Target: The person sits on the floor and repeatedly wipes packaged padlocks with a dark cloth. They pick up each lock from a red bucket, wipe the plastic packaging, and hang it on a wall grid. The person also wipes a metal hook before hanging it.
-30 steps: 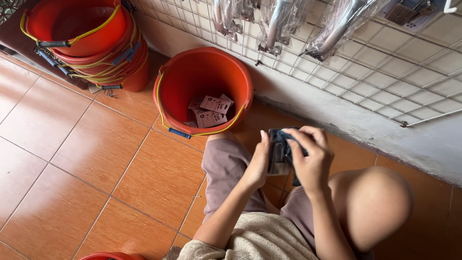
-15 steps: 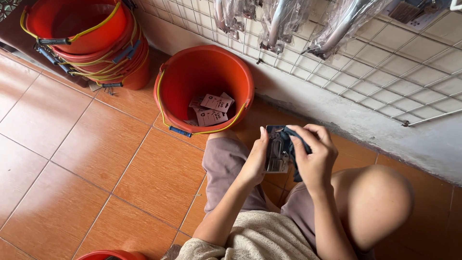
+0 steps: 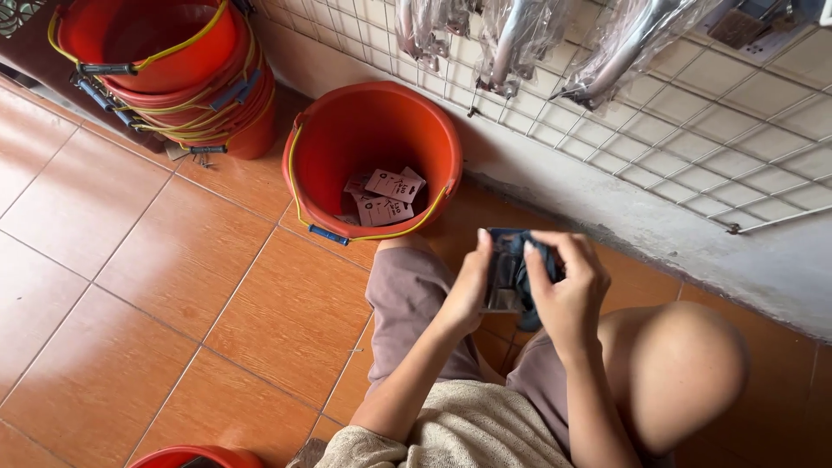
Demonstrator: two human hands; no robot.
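Your left hand (image 3: 468, 290) and right hand (image 3: 568, 290) both grip one dark packet (image 3: 513, 270) — held above your lap, near the orange bucket (image 3: 321, 147) holding paper tags (image 3: 386, 198).

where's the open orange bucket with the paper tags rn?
Head view, upper centre: the orange bucket stands on the tiled floor against the wire grid, ahead-left of both hands, right of the bucket stack.

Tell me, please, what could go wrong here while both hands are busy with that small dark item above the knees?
The dark item is pinched only between the left hand and right hand, in mid-air over the tiled floor, not over the orange bucket; if it slips, it would probably hit tile. The bucket stands close to the knee, so a leg shift might tip it and spill its paper tags.
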